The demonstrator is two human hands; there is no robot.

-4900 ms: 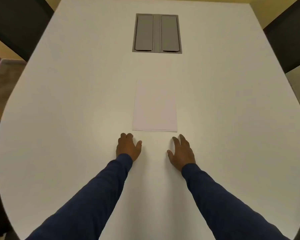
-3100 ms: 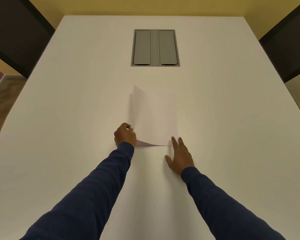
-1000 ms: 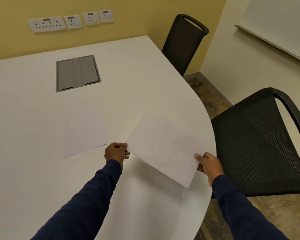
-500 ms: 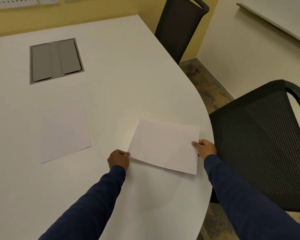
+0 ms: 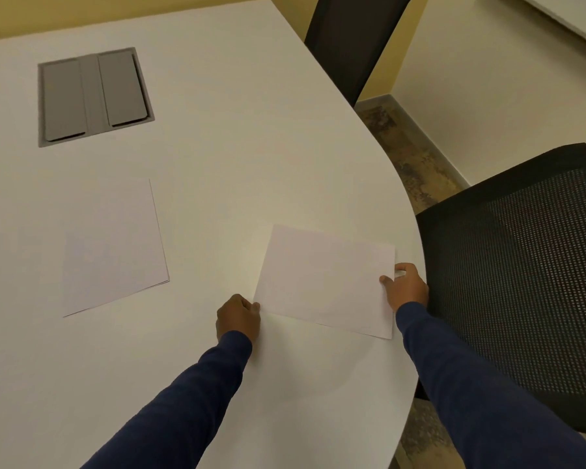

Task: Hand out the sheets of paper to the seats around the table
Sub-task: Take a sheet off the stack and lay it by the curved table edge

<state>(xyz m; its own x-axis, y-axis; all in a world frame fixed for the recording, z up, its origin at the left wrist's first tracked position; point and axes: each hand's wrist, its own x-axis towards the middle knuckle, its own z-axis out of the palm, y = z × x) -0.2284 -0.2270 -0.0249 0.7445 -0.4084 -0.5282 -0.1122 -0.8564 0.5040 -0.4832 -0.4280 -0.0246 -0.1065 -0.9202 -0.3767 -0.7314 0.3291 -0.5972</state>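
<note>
Lower right of centre, a sheet of paper (image 5: pixel 325 280) lies on the white table (image 5: pixel 234 164), long axis left-right, tilted down rightward. Left hand (image 5: pixel 238 316) pinches its lower-left corner; right hand (image 5: pixel 406 287) pinches its right edge beside the mesh chair (image 5: pixel 521 282). The paper stack (image 5: pixel 114 248) lies left.

White round-edged bench (image 5: pixel 251 157) carried 1 stack of sheets (image 5: pixel 114 252) at left, 1 single sheet (image 5: pixel 325 282) near its right edge, and a grey recessed panel (image 5: pixel 93 96) farther back.

Matt paper sheet (image 5: pixel 325 279), smooth table (image 5: pixel 234 147), mesh chair (image 5: pixel 528 272)
</note>
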